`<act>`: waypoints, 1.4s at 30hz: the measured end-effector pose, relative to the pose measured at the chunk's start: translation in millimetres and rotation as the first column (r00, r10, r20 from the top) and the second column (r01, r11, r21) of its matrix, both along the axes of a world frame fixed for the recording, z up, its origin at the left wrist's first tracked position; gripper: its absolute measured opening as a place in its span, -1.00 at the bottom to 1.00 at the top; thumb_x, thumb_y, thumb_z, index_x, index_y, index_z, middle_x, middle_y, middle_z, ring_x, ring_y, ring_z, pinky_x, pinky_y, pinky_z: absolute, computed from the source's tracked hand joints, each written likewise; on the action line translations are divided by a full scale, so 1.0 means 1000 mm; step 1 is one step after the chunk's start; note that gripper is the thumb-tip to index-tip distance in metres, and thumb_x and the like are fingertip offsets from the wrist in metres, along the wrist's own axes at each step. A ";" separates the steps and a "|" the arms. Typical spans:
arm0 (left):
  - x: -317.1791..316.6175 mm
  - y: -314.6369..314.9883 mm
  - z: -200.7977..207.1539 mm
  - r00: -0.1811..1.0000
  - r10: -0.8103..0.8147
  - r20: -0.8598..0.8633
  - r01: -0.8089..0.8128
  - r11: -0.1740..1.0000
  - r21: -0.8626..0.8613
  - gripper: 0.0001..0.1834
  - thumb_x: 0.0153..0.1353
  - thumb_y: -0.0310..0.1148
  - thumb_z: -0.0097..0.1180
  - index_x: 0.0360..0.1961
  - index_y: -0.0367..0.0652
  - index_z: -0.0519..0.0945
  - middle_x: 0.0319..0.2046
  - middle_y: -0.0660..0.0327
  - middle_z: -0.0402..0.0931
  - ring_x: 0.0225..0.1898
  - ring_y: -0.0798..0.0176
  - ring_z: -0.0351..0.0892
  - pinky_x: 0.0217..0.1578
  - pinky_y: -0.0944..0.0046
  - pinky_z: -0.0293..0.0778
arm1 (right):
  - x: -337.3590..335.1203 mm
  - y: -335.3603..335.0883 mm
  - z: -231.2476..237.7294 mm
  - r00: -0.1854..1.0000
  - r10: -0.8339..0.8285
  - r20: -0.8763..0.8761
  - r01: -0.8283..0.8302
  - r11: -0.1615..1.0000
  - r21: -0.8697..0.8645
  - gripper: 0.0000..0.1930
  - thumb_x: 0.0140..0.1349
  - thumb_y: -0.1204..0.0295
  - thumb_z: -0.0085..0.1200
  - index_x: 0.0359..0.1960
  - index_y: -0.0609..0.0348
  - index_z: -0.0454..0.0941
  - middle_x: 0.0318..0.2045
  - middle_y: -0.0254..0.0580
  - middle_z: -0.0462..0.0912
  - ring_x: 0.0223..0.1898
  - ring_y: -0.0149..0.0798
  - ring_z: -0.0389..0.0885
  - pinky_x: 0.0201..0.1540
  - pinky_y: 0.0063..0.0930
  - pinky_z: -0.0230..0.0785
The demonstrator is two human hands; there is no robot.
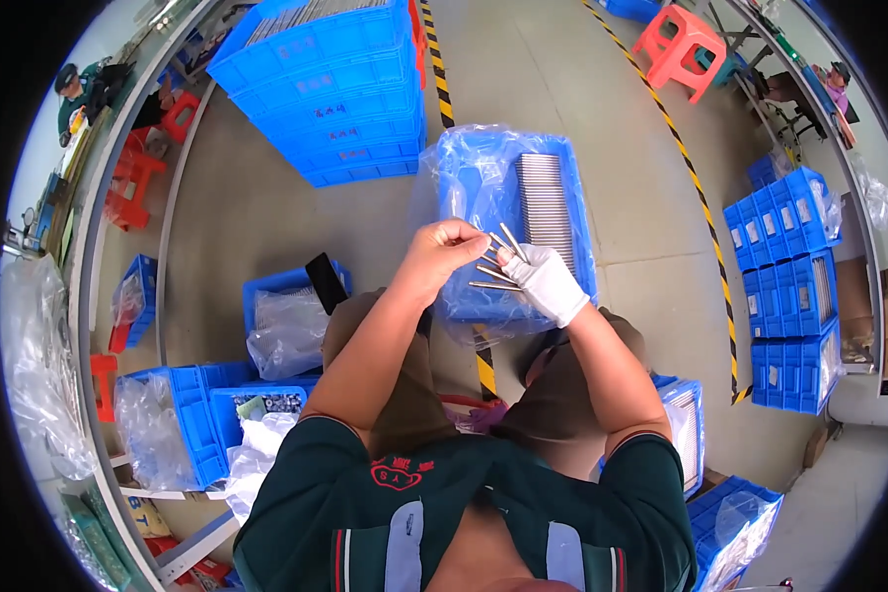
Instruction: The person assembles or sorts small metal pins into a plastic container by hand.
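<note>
Several slim silvery metal rods [495, 274] fan out from my right hand [548, 284], which wears a white glove with bare fingertips showing and is closed round them. My bare left hand [446, 255] reaches in from the other side, its thumb and forefinger pinched together at the rods' ends; whatever lies between those fingertips is too small to make out. Both hands are above the near part of a blue plastic crate [584, 212] lined with clear plastic film [474, 168]. Inside the crate, on its right side, a long row of similar metal rods [545, 202] lies stacked side by side.
A tall stack of blue crates [335, 109] stands behind to the left. More blue crates [784, 296] are piled at the right. A black phone-like object [326, 281] leans over a bagged crate [291, 321] by my left knee. A red stool [681, 49] stands far right, beyond striped floor tape [696, 168].
</note>
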State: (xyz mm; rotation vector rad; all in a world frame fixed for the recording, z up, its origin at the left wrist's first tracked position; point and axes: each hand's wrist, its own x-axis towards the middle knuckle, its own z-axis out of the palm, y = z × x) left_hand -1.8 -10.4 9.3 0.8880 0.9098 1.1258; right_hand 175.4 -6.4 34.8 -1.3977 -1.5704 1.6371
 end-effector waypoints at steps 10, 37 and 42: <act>0.007 0.001 -0.012 0.990 0.111 -0.086 -0.109 0.994 0.026 -0.89 0.05 -0.43 0.14 -0.45 -0.25 0.54 -0.48 0.30 0.49 -0.41 0.50 0.38 -0.31 0.46 0.28 | -0.003 0.002 -0.016 0.943 -0.060 0.327 -0.106 0.878 0.467 -0.65 0.16 0.21 0.00 -0.51 0.32 0.49 -0.76 -0.21 0.34 -0.68 -0.41 0.27 -0.58 -0.46 0.20; -0.007 0.005 -0.003 0.998 -0.006 -0.060 0.003 0.999 -0.038 -0.86 0.04 -0.43 0.13 -0.41 -0.30 0.54 -0.43 0.24 0.51 -0.37 0.45 0.42 -0.26 0.44 0.30 | -0.001 0.000 -0.008 0.995 0.070 -0.071 -0.076 0.993 -0.087 -0.63 0.14 0.11 0.01 -0.50 0.22 0.50 -0.72 -0.46 0.36 -0.70 -0.57 0.22 -0.68 -0.64 0.07; -0.009 0.007 0.006 0.997 0.072 -0.029 -0.073 0.997 -0.028 -0.86 0.04 -0.42 0.13 -0.43 -0.30 0.55 -0.44 0.22 0.52 -0.37 0.43 0.43 -0.25 0.44 0.30 | -0.001 0.000 -0.003 0.985 0.171 -0.024 -0.173 0.980 -0.098 -0.66 0.15 0.14 0.00 -0.45 0.21 0.52 -0.70 -0.47 0.36 -0.69 -0.58 0.20 -0.67 -0.64 0.06</act>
